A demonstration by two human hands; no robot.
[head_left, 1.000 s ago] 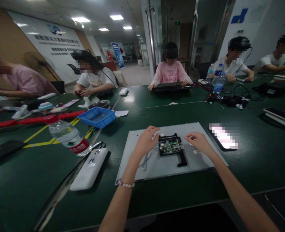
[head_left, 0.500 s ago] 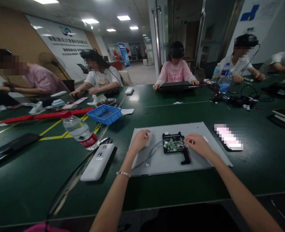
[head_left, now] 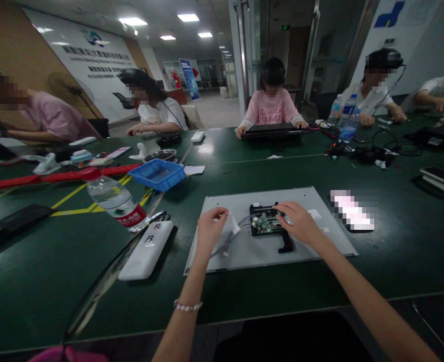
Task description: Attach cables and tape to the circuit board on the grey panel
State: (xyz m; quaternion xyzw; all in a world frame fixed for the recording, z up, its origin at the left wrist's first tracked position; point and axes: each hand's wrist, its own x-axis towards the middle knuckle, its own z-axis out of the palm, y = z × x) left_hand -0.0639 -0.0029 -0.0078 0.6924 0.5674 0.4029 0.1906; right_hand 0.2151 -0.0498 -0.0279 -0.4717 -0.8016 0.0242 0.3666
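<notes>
A grey metal panel (head_left: 312, 241) lies flat on the green table in front of me. Near its middle sits a small green circuit board (head_left: 264, 222) in a black bracket (head_left: 285, 244), with thin wires (head_left: 222, 249) running off to the left. My left hand (head_left: 209, 233) is closed in a pinch on a small white piece (head_left: 232, 224) at the wires' end, lifted a little off the panel. My right hand (head_left: 296, 221) rests on the board's right edge, fingers curled over it and pressing down.
A white power bank (head_left: 146, 250) and a water bottle (head_left: 112, 199) on its side lie to my left, a blue tray (head_left: 157, 174) behind them. A phone (head_left: 352, 211) lies right of the panel. Several people sit around the table with laptops, cables and bottles.
My left hand has pulled back toward me and lifted the white piece off the panel. My right hand has moved left onto the circuit board.
</notes>
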